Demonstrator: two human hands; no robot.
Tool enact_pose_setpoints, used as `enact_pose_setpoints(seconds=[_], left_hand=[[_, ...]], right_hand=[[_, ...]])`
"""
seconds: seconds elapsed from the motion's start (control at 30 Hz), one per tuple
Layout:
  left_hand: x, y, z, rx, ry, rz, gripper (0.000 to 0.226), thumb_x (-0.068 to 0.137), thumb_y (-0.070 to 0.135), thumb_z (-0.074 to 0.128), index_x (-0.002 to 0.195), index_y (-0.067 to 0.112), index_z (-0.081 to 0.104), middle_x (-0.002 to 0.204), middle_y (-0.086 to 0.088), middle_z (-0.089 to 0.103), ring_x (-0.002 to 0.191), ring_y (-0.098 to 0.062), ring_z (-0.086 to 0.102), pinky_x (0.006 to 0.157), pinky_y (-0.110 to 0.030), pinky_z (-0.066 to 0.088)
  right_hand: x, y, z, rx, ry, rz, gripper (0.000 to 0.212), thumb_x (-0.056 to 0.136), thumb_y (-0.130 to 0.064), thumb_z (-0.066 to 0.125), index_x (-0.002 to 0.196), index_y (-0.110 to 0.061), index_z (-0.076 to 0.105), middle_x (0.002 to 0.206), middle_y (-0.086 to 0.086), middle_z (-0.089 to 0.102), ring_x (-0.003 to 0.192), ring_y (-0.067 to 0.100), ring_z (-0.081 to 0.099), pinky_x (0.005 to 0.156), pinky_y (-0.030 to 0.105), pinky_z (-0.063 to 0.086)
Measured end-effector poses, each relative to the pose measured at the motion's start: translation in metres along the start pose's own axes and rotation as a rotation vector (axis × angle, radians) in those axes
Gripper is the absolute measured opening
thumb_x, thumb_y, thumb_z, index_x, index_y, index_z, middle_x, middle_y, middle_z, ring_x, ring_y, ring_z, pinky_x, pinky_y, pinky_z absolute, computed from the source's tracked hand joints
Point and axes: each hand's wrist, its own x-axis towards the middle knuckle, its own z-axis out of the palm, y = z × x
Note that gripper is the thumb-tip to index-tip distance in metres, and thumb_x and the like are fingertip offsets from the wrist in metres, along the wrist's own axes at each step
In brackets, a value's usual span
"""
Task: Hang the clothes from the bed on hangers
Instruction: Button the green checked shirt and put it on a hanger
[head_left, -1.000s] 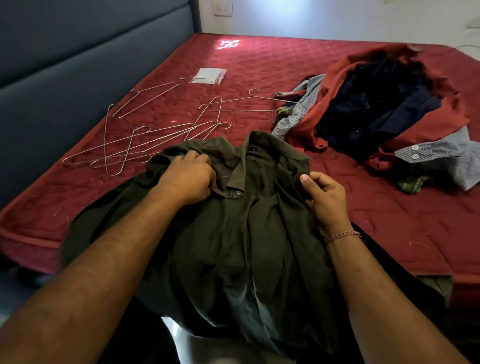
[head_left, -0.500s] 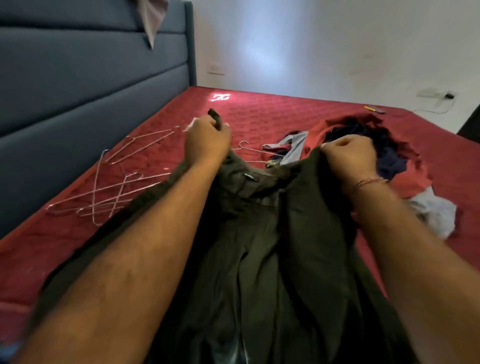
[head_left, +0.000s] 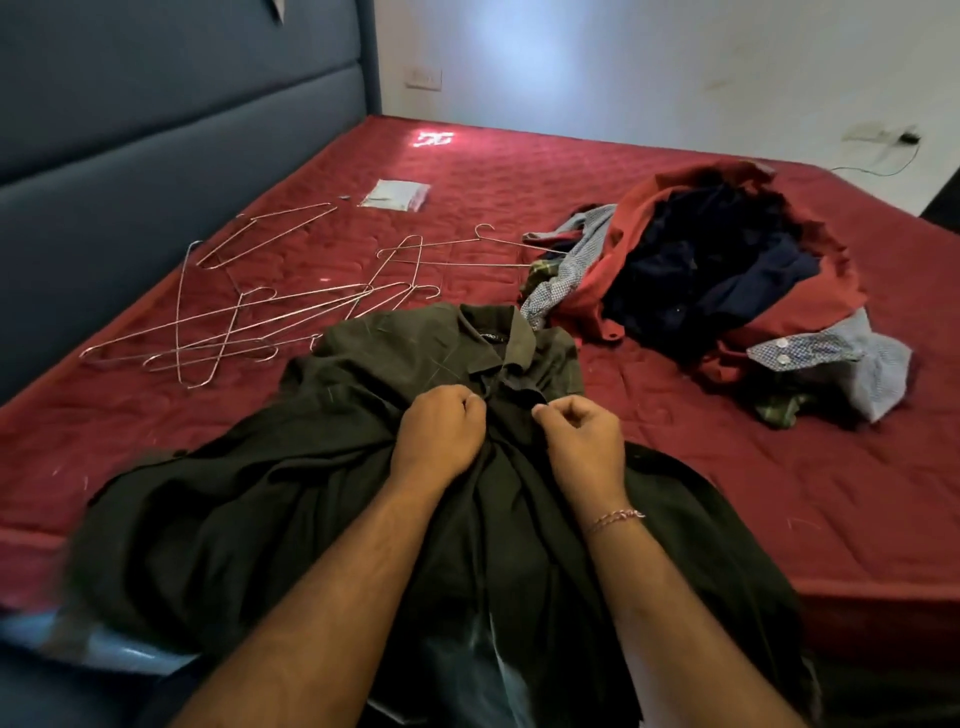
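Observation:
A dark olive shirt lies spread over the near edge of the red mattress, collar pointing away from me. My left hand and my right hand sit side by side just below the collar, each pinching the shirt's front edge. Several thin wire hangers lie scattered on the mattress to the left, beyond the shirt. A pile of clothes in red, navy and grey check sits at the right.
A padded blue-grey headboard runs along the left side. A small clear plastic packet lies far back on the mattress. A white wall with a socket and a cable stands behind the bed.
The shirt was lifted up by its front half a second ago; it now lies back down on the mattress. Both hands have come together at the front below the collar.

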Motion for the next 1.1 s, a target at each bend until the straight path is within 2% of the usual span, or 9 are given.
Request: enact_pose_setpoints(seconds=[0.07, 0.13, 0.2, 0.27, 0.4, 0.5, 0.6, 0.93, 1.1], left_hand=[[0.004, -0.003, 0.000, 0.016, -0.015, -0.005, 0.039, 0.102, 0.032, 0.051, 0.072, 0.012, 0.066, 0.083, -0.010, 0.072, 0.088, -0.035, 0.066, 0.069, -0.039, 0.045], [0.004, -0.006, 0.001, 0.043, -0.029, 0.006, 0.030, 0.101, 0.037, 0.056, 0.093, 0.020, 0.079, 0.096, -0.003, 0.077, 0.095, -0.027, 0.070, 0.081, -0.038, 0.055], [0.003, -0.007, 0.002, -0.011, -0.032, 0.005, 0.022, 0.099, 0.036, 0.062, 0.104, 0.027, 0.081, 0.104, 0.006, 0.078, 0.099, -0.018, 0.070, 0.087, -0.036, 0.056], [0.001, -0.009, -0.001, -0.150, 0.011, 0.004, 0.015, 0.097, 0.033, 0.068, 0.103, 0.028, 0.081, 0.102, 0.012, 0.078, 0.097, -0.010, 0.070, 0.089, -0.032, 0.056], [-0.010, -0.006, -0.006, -0.524, 0.184, -0.067, 0.009, 0.092, 0.023, 0.078, 0.100, 0.021, 0.081, 0.087, 0.018, 0.072, 0.081, 0.012, 0.065, 0.080, -0.012, 0.051], [-0.022, 0.001, 0.000, -0.819, 0.214, -0.143, 0.004, 0.089, 0.016, 0.082, 0.092, 0.016, 0.080, 0.084, 0.004, 0.077, 0.082, -0.001, 0.072, 0.080, -0.021, 0.058], [-0.026, 0.008, 0.006, -0.854, 0.165, -0.153, 0.003, 0.088, 0.015, 0.081, 0.088, 0.014, 0.079, 0.083, -0.001, 0.078, 0.083, -0.014, 0.075, 0.079, -0.030, 0.062], [-0.031, 0.005, 0.009, -0.699, 0.074, -0.050, 0.003, 0.093, 0.018, 0.076, 0.091, 0.017, 0.079, 0.085, 0.006, 0.076, 0.082, -0.002, 0.071, 0.075, -0.017, 0.057], [-0.031, 0.001, 0.010, -0.691, 0.069, -0.050, 0.003, 0.093, 0.021, 0.076, 0.092, 0.018, 0.078, 0.087, 0.005, 0.076, 0.082, -0.004, 0.071, 0.074, -0.018, 0.058]], right_hand=[[0.002, 0.003, -0.001, 0.106, -0.021, 0.081, 0.030, 0.086, -0.018, 0.072, 0.057, -0.018, 0.062, 0.054, -0.010, 0.055, 0.056, 0.009, 0.049, 0.062, 0.029, 0.041], [0.003, 0.003, 0.000, 0.208, -0.029, 0.143, 0.024, 0.078, -0.023, 0.069, 0.056, -0.019, 0.064, 0.059, -0.004, 0.056, 0.065, 0.017, 0.053, 0.066, 0.035, 0.043], [0.004, 0.003, 0.001, 0.315, -0.039, 0.198, 0.023, 0.080, -0.019, 0.067, 0.057, -0.017, 0.064, 0.063, 0.003, 0.058, 0.068, 0.022, 0.055, 0.064, 0.035, 0.045], [0.004, 0.002, 0.000, 0.388, -0.066, 0.217, 0.030, 0.089, -0.007, 0.064, 0.060, -0.015, 0.064, 0.064, 0.005, 0.059, 0.065, 0.021, 0.056, 0.060, 0.030, 0.046], [0.000, 0.002, -0.004, 0.372, -0.173, 0.142, 0.028, 0.093, -0.006, 0.067, 0.067, -0.015, 0.066, 0.063, 0.004, 0.054, 0.059, 0.016, 0.047, 0.054, 0.025, 0.040], [-0.002, 0.004, -0.005, 0.310, -0.221, 0.071, 0.023, 0.092, -0.007, 0.072, 0.072, -0.018, 0.068, 0.066, 0.001, 0.063, 0.060, 0.014, 0.055, 0.054, 0.024, 0.045], [-0.002, 0.002, -0.002, 0.282, -0.195, 0.024, 0.023, 0.090, -0.007, 0.075, 0.073, -0.021, 0.069, 0.069, -0.005, 0.067, 0.063, 0.008, 0.061, 0.056, 0.021, 0.048], [-0.003, 0.011, -0.005, 0.284, -0.227, -0.055, 0.010, 0.090, -0.004, 0.075, 0.084, -0.011, 0.076, 0.067, -0.010, 0.068, 0.059, -0.002, 0.059, 0.058, 0.014, 0.047], [-0.001, 0.016, -0.004, 0.275, -0.234, -0.063, 0.005, 0.089, -0.008, 0.077, 0.088, -0.013, 0.079, 0.078, -0.002, 0.075, 0.070, 0.006, 0.068, 0.067, 0.022, 0.053]])
